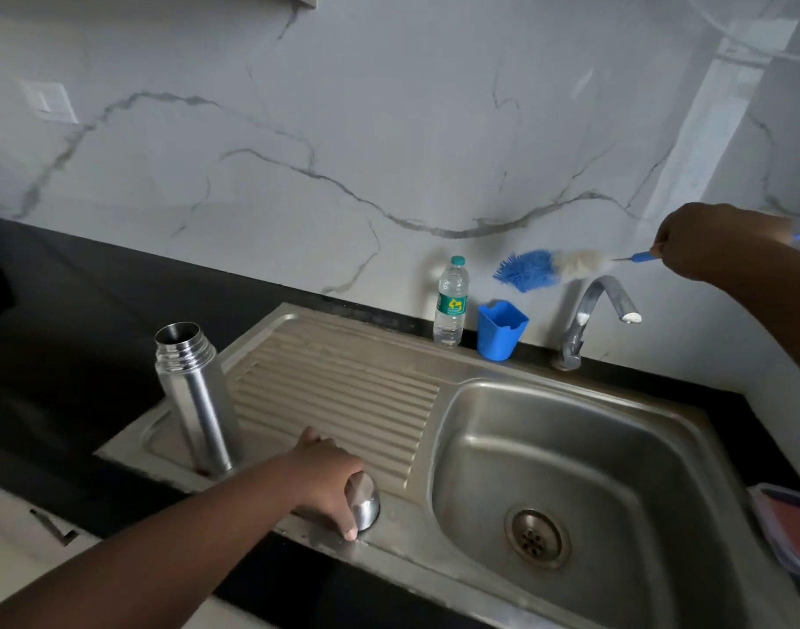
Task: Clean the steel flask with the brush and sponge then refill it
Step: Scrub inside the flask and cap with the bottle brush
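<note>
Steel flask (193,401) stands uncapped on my sink's drainboard (343,383). My left hand (330,474) grips its cap (365,503) nearby; my right hand (715,242) holds the brush (547,267) above the tap (593,320).

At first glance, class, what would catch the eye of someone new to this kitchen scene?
Probably the blue and white bottle brush, held in the air by the right hand above the tap. Next, the open steel flask standing upright at the left end of the sink's ribbed drainboard. Near the front edge, the left hand grips the flask's steel cap.
</note>
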The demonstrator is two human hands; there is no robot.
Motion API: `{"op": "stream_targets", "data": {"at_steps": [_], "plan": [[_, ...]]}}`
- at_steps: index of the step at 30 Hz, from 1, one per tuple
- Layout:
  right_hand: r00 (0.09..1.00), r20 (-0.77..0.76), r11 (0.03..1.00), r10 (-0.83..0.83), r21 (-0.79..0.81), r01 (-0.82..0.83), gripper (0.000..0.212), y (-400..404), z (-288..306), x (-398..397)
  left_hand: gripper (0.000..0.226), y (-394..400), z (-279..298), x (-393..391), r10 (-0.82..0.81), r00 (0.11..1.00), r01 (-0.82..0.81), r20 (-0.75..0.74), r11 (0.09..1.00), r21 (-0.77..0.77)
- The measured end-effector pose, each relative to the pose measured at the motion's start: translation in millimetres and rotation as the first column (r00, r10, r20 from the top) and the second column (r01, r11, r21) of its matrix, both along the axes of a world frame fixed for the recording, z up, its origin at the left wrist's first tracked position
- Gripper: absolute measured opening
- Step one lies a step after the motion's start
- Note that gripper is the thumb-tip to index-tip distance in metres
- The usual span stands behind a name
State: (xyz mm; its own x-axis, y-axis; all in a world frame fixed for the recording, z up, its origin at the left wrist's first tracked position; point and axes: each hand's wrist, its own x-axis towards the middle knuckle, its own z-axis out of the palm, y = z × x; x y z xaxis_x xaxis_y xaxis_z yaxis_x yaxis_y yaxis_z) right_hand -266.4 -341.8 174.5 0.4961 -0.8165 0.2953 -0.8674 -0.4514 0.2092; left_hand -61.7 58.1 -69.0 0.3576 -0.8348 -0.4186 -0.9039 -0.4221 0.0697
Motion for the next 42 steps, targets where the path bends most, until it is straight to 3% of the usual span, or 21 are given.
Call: {"op": "stream_targets", "data": {"at_steps": [4,7,12,16,19,24,29,32,35,42], "plan": [[0.998,0.017,0.998,-0.059,0.004,0.059,0.015,47.5,3.0,-15.8,0.048,9.5,-5.2,3.2,0.021,0.999,-0.028,-0.048,0.986,-0.167],[0.995,0.08,0.997,-0.067,0.037,0.065,0.017,88.2,11.2,-31.5,0.047,3.3,-2.3,14.2,0.155,0.944,-0.246,-0.29,0.918,-0.311],[0.985,0.163,0.994,-0.057,0.102,0.041,0.019,146.0,21.5,-62.6,0.047,-25.4,28.5,20.8,0.158,0.671,-0.615,-0.725,0.665,-0.424],[0.966,0.257,0.984,-0.016,0.176,-0.031,0.021,176.4,15.8,-89.2,0.058,-48.3,47.6,18.4,0.124,0.319,-0.808,-0.94,0.553,-0.201],[0.94,0.342,0.958,-0.013,0.273,-0.086,0.017,189.7,-0.9,-106.3,0.064,-65.9,53.9,11.5,0.099,0.181,-0.869,-0.978,0.483,-0.111],[0.921,0.39,0.92,-0.022,0.368,-0.134,0.024,194.0,-42.4,-132.5,0.025,-89.6,58.8,-16.5,0.061,0.093,-0.873,-0.994,0.485,-0.052],[0.881,0.473,0.894,0.0,0.395,-0.212,0.015,172.9,-91.4,-149.9,0.02,-121.0,52.8,-38.3,-0.031,-0.081,-0.914,-0.996,0.401,0.062],[0.91,0.412,0.876,0.057,0.417,-0.244,0.012,148.4,-109.9,-155.4,0.02,-142.9,47.4,-56.4,-0.142,-0.224,-0.928,-0.964,0.333,0.167],[0.939,0.301,0.825,0.165,0.48,-0.299,0.024,129.1,-115.2,-153.5,0.019,-164.2,47.0,-68.8,-0.236,-0.329,-0.927,-0.914,0.267,0.265],[0.868,0.389,0.757,0.308,0.452,-0.471,0.031,96.5,-139.0,-144.4,0.045,-195.1,66.3,-80.2,-0.311,-0.275,-0.961,-0.91,0.13,0.245]]}}
